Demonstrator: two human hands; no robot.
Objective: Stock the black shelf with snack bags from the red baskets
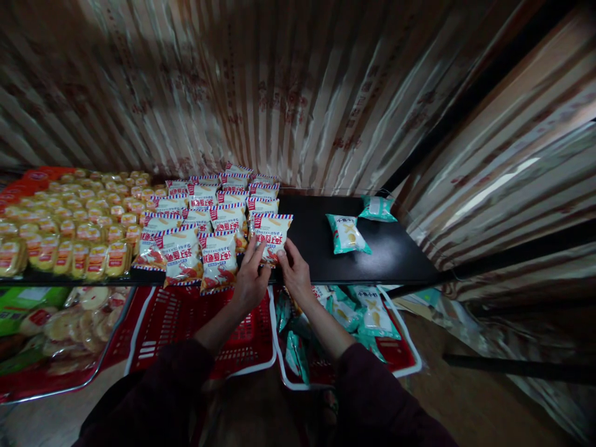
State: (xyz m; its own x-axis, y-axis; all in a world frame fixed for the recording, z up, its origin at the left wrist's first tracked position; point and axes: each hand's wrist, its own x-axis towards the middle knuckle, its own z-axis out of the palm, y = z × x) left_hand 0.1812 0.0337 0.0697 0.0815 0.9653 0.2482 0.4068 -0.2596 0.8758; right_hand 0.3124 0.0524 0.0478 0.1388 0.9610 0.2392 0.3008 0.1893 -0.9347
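Both my hands are on one white snack bag (271, 231) with a red-and-blue striped top edge, at the right front of a group of like bags. My left hand (252, 278) grips its lower left side, and my right hand (296, 273) has its lower right side, thumb on the front. Just left, more bags of the same kind, such as one snack bag (218, 259), stand in rows on the black shelf (321, 261). Farther right on the shelf lie two teal snack bags (347, 234).
Small yellow packets (95, 257) fill the shelf's left end. Below its front edge hang or stand a red basket (200, 335), another basket (416, 366) holding teal bags, and a third with bagged food (79, 329). A striped curtain (279, 93) backs the shelf; dark bars (503, 261) cross at right.
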